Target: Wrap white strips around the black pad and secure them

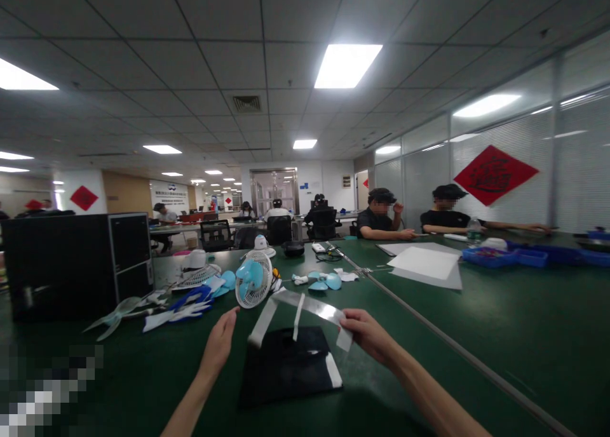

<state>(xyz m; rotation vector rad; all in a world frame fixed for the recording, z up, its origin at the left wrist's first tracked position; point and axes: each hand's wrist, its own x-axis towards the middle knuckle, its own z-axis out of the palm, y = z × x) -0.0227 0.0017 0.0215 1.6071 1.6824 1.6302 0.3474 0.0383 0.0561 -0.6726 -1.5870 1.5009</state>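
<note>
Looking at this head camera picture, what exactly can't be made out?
Head view: part of the clear strip in the right hand, covered by that hand.
Head view: lettering on the wall sign, too small and blurred.
Head view: whatever lies bottom left, blocked out by pixelation.
Head view: left forearm, cut off by the bottom edge.

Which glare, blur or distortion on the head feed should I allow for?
Head view: the large ceiling light is blown out white; glare whitens part of the shiny strip in the right hand; the lower-left corner is pixelated, hiding detail.
</note>
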